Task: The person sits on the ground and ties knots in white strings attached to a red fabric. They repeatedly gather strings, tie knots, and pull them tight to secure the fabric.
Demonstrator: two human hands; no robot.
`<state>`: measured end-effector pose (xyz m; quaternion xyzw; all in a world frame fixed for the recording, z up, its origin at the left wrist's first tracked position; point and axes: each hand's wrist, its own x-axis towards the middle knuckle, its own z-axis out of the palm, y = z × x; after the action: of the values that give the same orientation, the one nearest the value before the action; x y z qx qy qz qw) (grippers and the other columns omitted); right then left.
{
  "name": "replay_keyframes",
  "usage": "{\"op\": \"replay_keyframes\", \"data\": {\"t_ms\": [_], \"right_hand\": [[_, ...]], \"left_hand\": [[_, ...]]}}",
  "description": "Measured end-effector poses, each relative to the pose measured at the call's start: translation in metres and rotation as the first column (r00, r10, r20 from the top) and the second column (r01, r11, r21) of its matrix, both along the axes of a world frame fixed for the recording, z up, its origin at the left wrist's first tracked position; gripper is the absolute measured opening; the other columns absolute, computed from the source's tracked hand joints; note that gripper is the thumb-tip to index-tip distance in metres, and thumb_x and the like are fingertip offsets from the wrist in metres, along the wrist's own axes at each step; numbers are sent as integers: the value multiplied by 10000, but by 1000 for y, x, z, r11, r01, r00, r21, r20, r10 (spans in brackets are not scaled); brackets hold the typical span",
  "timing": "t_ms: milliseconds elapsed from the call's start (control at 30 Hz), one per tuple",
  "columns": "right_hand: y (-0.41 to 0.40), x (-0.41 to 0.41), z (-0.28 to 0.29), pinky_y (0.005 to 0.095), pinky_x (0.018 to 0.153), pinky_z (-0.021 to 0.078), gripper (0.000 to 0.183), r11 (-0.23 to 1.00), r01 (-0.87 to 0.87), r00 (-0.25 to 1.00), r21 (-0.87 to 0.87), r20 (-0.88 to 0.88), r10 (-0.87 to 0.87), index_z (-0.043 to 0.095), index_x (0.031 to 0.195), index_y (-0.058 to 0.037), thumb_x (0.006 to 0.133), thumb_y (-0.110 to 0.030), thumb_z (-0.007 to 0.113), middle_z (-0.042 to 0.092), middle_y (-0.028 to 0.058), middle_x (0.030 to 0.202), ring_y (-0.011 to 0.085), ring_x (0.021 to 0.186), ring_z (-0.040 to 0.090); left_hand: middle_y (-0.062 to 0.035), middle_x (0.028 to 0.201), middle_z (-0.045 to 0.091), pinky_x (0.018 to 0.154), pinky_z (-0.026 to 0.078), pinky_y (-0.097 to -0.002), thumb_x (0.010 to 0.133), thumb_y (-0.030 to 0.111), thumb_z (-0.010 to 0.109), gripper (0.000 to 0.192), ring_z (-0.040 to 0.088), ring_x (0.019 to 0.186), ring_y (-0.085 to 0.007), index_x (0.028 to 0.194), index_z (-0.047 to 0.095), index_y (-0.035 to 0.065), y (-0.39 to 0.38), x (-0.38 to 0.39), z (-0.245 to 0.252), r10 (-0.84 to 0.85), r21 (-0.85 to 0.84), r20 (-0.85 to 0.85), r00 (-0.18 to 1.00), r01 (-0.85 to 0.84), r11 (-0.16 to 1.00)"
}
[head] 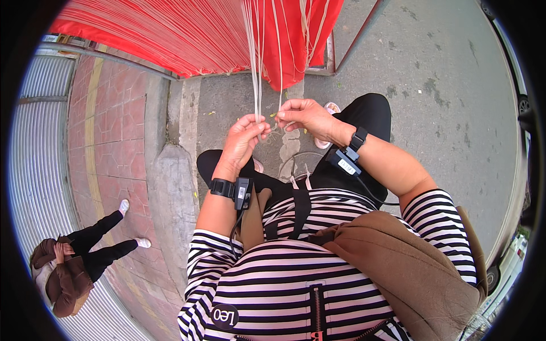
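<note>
My left hand (245,138) pinches a bundle of pale cords (257,76) that run up over a red cloth (294,55). Just right of it, my right hand (305,117) holds a single pale cord (280,64) between thumb and forefinger. Loose cord ends hang in the gap between the two hands. Many more pale strands (183,38) lie close together across the red cloth, and their knotted-looking lower ends follow its edge. A few strands hang loose at the cloth's right part.
A metal frame bar (123,62) runs below the cloth at left, another bar (360,34) at right. A concrete kerb (172,179) borders a red paved walk (121,115). A person (72,264) walks or stands there, beside a corrugated shutter (42,140). Vehicles line the far right.
</note>
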<state>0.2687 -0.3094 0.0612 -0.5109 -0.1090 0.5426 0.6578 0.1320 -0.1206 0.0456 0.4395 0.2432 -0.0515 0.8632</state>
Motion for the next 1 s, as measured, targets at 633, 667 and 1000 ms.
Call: {"op": "replay_keyframes", "data": {"t_ms": [633, 667, 1000], "right_hand": [[23, -14, -14, 237, 629, 533, 166, 998, 18, 986, -56, 168, -9, 659, 941, -27, 896, -183, 692, 666, 30, 826, 89, 737, 625], [23, -14, -13, 239, 635, 534, 166, 998, 23, 990, -58, 141, -14, 659, 942, -27, 897, -184, 691, 666, 30, 828, 90, 739, 625], [18, -2, -6, 254, 753, 518, 152, 995, -101, 986, -9, -133, 99, 641, 995, -69, 923, -203, 650, 676, 23, 936, 100, 849, 628]], "left_hand": [[-11, 915, 632, 752, 439, -238, 857, -19, 646, 209, 573, 829, -92, 1033, 574, 69, -9, 9, -2, 6, 100, 97, 995, -16, 995], [-13, 915, 630, 752, 440, -241, 857, -21, 641, 208, 574, 828, -96, 1032, 574, 69, -8, 9, -3, 2, 88, 100, 995, -11, 996], [-50, 912, 632, 759, 469, -281, 865, -3, 613, 183, 607, 858, -156, 1032, 583, 65, -3, 7, 0, 50, -155, 75, 996, -38, 987]]}}
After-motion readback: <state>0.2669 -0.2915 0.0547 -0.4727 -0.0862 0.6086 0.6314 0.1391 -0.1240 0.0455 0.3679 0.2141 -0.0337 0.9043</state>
